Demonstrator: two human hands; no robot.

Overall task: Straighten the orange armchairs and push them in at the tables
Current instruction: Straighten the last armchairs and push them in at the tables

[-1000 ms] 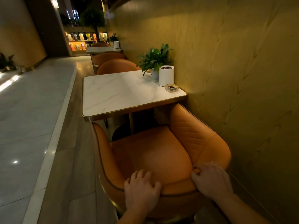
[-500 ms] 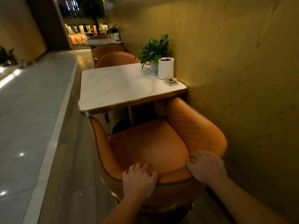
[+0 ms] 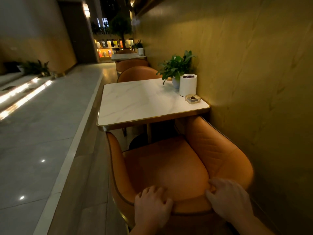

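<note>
Both hands rest on the top edge of an orange armchair's (image 3: 169, 163) backrest at the 6 o'clock side of the view. The left hand (image 3: 152, 206) lies over the rim with its fingers (image 3: 149, 190) curled down the inner face, clenched on the backrest. The right hand (image 3: 228, 197) does the same just to the right, its fingers (image 3: 210, 189) hooked over the rim. The armchair sits at the near edge of a white marble desk (image 3: 144, 102), its armrests reaching under the brass-trimmed edge, close beside the wall (image 3: 254, 82) at 3 o'clock. On the desk's far right corner stand a potted plant (image 3: 176, 67), a white cylinder (image 3: 188, 85) and a small clear ashtray (image 3: 193, 98). At 12 o'clock, more orange armchairs (image 3: 138, 73) stand back to back beyond the desk.
</note>
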